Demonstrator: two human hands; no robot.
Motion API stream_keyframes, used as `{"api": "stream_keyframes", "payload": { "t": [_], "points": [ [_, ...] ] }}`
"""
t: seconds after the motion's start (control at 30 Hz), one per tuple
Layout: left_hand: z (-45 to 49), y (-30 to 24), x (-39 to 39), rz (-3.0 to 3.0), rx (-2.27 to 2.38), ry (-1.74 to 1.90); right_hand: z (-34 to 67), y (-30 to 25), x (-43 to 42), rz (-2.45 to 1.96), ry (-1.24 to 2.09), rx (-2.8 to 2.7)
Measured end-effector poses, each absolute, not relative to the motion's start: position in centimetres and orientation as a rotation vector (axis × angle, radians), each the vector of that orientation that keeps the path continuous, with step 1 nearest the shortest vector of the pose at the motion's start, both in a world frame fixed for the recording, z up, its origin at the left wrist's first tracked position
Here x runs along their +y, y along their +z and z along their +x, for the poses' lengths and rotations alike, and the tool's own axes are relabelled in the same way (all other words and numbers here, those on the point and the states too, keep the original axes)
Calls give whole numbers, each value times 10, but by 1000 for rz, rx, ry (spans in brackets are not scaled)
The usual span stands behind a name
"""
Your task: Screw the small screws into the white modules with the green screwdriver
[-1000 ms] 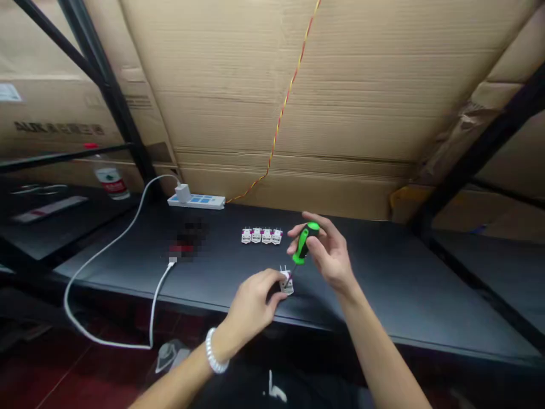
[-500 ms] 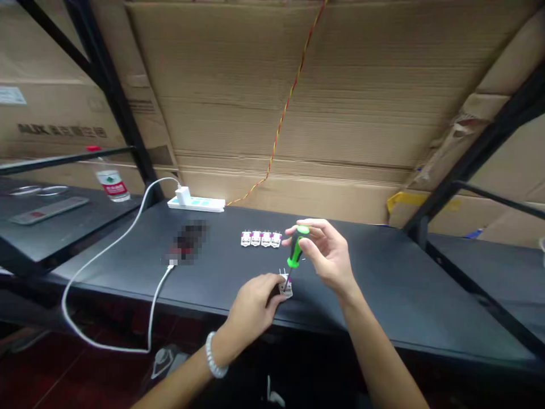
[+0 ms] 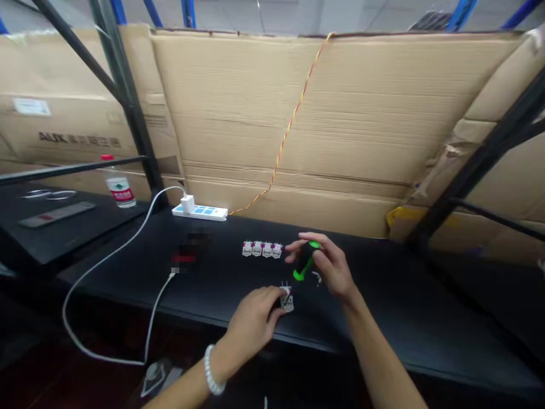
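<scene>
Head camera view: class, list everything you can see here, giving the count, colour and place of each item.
small plugs: 4, white and magenta, in a row on the bench
plug: 1, white, at the left hand
screwdriver: 1, green and black, in the right hand
power strip: 1, white and blue, at the bench's back
charger: 1, white, in the power strip
cable: 1, white, looping over the bench's front edge
water bottle: 1, red cap, far left
wire: 1, red and yellow, up the cardboard
cardboard: several sheets, tan, behind the bench
bench: 1, black, under the plugs
bracelet: 1, white, left wrist
left hand: 1, on the plug
right hand: 1, around the screwdriver
</scene>
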State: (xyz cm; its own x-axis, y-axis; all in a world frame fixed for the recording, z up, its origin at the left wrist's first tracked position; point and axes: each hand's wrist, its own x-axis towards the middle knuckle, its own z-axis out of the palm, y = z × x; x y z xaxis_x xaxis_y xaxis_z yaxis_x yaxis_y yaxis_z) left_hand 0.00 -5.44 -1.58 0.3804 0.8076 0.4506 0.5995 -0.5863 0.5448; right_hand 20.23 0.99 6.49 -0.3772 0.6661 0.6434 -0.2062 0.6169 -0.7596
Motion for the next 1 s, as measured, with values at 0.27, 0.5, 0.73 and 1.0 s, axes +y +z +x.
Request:
{"api": "stream_keyframes", "payload": {
  "t": [0.27, 0.5, 0.73, 1.0],
  "points": [
    [0, -18, -54, 2359, 1239, 1021, 197, 57, 15, -399, 718, -1692],
    [5, -7, -56, 2350, 1253, 964, 203, 59, 9, -345, 966, -1704],
    [16, -9, -56, 2436, 1369, 904, 200, 60, 9, -343, 936, -1673],
    [16, -10, -57, 2428, 1357, 956, 206, 61, 7, -350, 961, -1717]
  ]
}}
